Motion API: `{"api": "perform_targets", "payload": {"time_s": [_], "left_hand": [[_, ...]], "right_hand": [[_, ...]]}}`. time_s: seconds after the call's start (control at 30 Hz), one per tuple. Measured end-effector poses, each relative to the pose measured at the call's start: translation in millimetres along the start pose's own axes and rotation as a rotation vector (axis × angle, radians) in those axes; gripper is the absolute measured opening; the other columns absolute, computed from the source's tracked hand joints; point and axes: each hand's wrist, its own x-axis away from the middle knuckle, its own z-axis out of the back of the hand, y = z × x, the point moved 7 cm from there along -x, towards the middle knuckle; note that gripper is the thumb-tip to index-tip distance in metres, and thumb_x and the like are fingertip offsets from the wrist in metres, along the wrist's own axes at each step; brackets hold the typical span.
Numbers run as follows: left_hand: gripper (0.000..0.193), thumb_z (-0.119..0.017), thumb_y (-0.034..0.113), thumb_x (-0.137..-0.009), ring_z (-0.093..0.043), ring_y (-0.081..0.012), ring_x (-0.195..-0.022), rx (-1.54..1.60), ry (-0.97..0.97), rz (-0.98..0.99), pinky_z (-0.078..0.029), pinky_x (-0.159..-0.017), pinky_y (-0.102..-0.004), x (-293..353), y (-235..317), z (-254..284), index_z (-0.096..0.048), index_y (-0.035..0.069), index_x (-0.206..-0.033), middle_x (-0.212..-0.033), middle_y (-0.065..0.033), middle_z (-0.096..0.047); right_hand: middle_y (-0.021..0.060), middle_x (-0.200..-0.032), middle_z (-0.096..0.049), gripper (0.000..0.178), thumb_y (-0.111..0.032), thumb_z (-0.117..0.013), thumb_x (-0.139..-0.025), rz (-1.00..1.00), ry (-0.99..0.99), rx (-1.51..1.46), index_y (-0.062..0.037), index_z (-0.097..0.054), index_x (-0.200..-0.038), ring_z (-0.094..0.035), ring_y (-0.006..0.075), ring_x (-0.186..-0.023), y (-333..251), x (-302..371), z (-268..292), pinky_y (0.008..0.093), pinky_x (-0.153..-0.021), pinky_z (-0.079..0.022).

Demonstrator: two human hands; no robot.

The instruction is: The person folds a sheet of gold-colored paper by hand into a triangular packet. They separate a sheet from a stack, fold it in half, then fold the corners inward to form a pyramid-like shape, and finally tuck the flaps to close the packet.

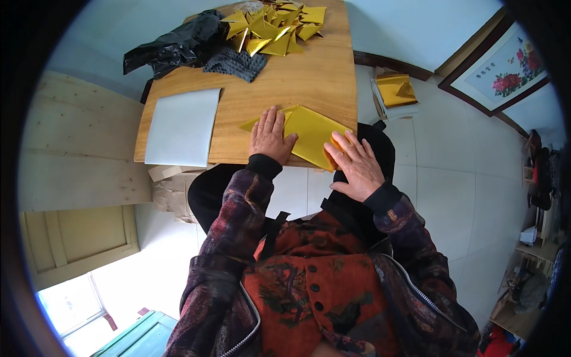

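Observation:
A sheet of gold foil paper [315,131], partly folded with a pointed flap at its left, lies at the near edge of the wooden table. My left hand [273,137] rests flat on its left part, fingers stretched out and thumb apart. On the sheet's right end lie the fingers of my right hand [355,163], spread and gripping nothing; its palm reaches past the table's edge. What is under both hands is hidden.
Folded gold paper pieces [276,27] are heaped at the table's far side, beside a black plastic bag [172,44] and a dark grey textured cloth [237,64]. A pale grey sheet [183,127] lies at the left. More gold paper [395,90] is stacked low at the right.

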Motion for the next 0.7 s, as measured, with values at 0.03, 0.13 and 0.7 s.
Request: {"api": "perform_targets", "payload": {"time_s": [0.03, 0.13, 0.7], "left_hand": [[0.067, -0.059, 0.041, -0.09, -0.026, -0.0293, -0.144, -0.004, 0.01, 0.039, -0.022, -0.116, -0.0438, -0.6, 0.2, 0.0, -0.04, 0.008, -0.144, -0.156, -0.0111, -0.029], [0.065, -0.06, 0.039, -0.09, -0.027, -0.0301, -0.143, -0.019, 0.052, 0.061, -0.023, -0.116, -0.0444, -1.0, 0.8, 2.3, -0.041, 0.007, -0.143, -0.155, -0.0112, -0.03], [0.091, -0.079, 0.05, -0.067, -0.021, -0.0303, -0.146, -0.032, -0.296, -0.334, -0.009, -0.112, -0.0653, 19.9, 20.6, 18.1, -0.039, 0.028, -0.147, -0.156, -0.0019, -0.029]], "right_hand": [[0.0091, -0.153, -0.03, 0.086, -0.034, -0.08, -0.072, 0.022, 0.033, 0.019, -0.0155, -0.039, -0.145, -0.022, 0.0318, -0.145, -1.6, -2.5, -0.2, 0.0538, -0.114, -0.024], [0.0089, -0.153, -0.03, 0.084, -0.033, -0.08, -0.072, -0.019, 0.045, 0.061, -0.0148, -0.041, -0.144, -0.023, 0.0309, -0.144, 9.3, -16.1, -8.6, 0.0537, -0.114, -0.024], [0.0103, -0.155, -0.024, 0.094, -0.034, -0.085, -0.065, 0.009, -0.006, -0.046, -0.0162, -0.039, -0.145, -0.019, 0.0321, -0.145, 11.4, -19.1, 5.8, 0.0575, -0.115, -0.018]]}}
